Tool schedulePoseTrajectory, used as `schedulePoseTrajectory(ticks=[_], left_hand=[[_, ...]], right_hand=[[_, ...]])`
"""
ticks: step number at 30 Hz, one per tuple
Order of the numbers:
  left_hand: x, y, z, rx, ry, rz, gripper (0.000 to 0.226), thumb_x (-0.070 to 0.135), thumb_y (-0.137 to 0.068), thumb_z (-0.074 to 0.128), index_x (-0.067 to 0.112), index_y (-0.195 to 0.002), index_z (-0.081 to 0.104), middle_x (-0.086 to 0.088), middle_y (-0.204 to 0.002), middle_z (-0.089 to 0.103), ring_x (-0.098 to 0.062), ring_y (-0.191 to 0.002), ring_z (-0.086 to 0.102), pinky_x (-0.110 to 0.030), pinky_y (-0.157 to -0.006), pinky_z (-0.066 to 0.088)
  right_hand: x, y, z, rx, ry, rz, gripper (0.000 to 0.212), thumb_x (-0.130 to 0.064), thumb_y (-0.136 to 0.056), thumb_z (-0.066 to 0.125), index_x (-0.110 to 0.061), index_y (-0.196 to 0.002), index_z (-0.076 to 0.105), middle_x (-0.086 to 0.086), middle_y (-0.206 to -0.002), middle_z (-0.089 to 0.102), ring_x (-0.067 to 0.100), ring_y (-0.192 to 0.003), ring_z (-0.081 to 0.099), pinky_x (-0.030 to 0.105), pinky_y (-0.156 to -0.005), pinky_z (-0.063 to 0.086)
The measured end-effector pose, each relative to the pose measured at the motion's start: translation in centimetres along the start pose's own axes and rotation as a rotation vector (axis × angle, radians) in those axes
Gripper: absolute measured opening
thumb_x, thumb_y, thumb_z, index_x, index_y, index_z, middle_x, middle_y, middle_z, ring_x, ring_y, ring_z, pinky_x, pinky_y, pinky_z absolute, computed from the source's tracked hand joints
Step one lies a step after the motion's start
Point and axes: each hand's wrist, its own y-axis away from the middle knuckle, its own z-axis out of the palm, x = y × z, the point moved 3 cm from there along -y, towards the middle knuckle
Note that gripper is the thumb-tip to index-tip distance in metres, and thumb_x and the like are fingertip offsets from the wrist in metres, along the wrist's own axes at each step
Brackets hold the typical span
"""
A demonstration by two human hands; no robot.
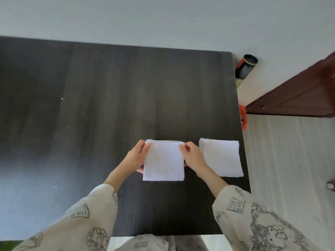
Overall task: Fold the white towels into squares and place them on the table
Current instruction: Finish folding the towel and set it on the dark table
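Two white towels on a dark wood-grain tabletop (116,98), matte with a faint sheen at left. Centre towel (163,160): folded to a near square, soft slightly fuzzy weave, edges a bit frayed, lying near the front-right part of the tabletop. Left hand (136,156) pinches its far-left corner, thumb on top, the other fingers tucked behind or under the cloth and mostly hidden. Right hand (193,156) pinches the far-right corner the same way, fingers curled; its back overlaps the gap to the second towel (222,157). That one lies flat just beside the first, squarish, near-left corner covered by the right wrist, right edge at the tabletop edge. Sleeves (253,220) are cream fabric with line-drawn prints, cut off at the frame bottom. Off the tabletop: black cylindrical can (245,68) with an orange-and-white label, lower end hidden behind the tabletop edge, print unreadable; an orange object (243,117) mostly hidden by the same edge, can't identify; reddish-brown wooden furniture (299,93) cut off at right; a small round object (330,186) on the pale floor, too small to make out.
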Motion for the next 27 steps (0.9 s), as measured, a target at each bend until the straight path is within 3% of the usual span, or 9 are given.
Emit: schedulePoseTrajectory(ticks=[3,6,8,19,27], left_hand=[[0.0,-0.5,0.1,0.021,-0.04,0.004,0.023,0.04,-0.099,0.028,0.023,-0.104,0.043,-0.001,-0.096,0.056,-0.02,-0.088,0.061,-0.037,-0.063,0.058],[0.0,-0.8,0.1,0.047,-0.067,0.007,0.024,0.04,-0.099,0.028,0.021,-0.106,0.042,-0.004,-0.099,0.056,-0.024,-0.091,0.06,-0.042,-0.068,0.058],[0.0,-1.0,0.0,0.058,-0.078,0.013,0.026,0.04,-0.098,0.029,0.02,-0.106,0.043,-0.005,-0.099,0.057,-0.025,-0.089,0.061,-0.044,-0.069,0.058],[-0.3,-1.7,0.4,0.075,-0.203,0.024,0.03,0.041,-0.099,0.026,0.018,-0.112,0.039,-0.009,-0.104,0.056,-0.03,-0.09,0.061,-0.047,-0.07,0.058],[-0.3,-1.7,0.5,0.073,-0.208,0.025,0.029,0.038,-0.099,0.028,0.016,-0.117,0.038,-0.005,-0.102,0.052,-0.027,-0.089,0.059,-0.045,-0.068,0.057]], right_hand=[[0.2,-0.2,0.2,0.023,0.06,0.005,0.031,-0.034,-0.099,0.039,-0.011,-0.116,0.05,0.006,-0.109,0.058,0.018,-0.097,0.057,0.037,-0.087,0.054],[0.2,-0.3,0.5,0.055,0.109,-0.017,0.03,-0.034,-0.099,0.037,-0.011,-0.114,0.05,0.005,-0.103,0.058,0.009,-0.082,0.051,0.018,-0.066,0.047],[0.1,-0.5,0.6,0.08,0.138,-0.03,0.03,-0.034,-0.1,0.037,-0.011,-0.114,0.05,0.003,-0.097,0.056,0.008,-0.073,0.048,0.013,-0.06,0.038],[0.2,-1.0,0.8,0.156,0.219,-0.049,0.029,-0.033,-0.1,0.035,-0.012,-0.113,0.05,0.002,-0.09,0.054,0.007,-0.06,0.044,0.011,-0.051,0.032],[0.0,-1.4,0.9,0.178,0.252,-0.068,0.031,-0.034,-0.1,0.034,-0.01,-0.114,0.05,0.0,-0.085,0.052,0.008,-0.059,0.044,0.016,-0.055,0.037]])
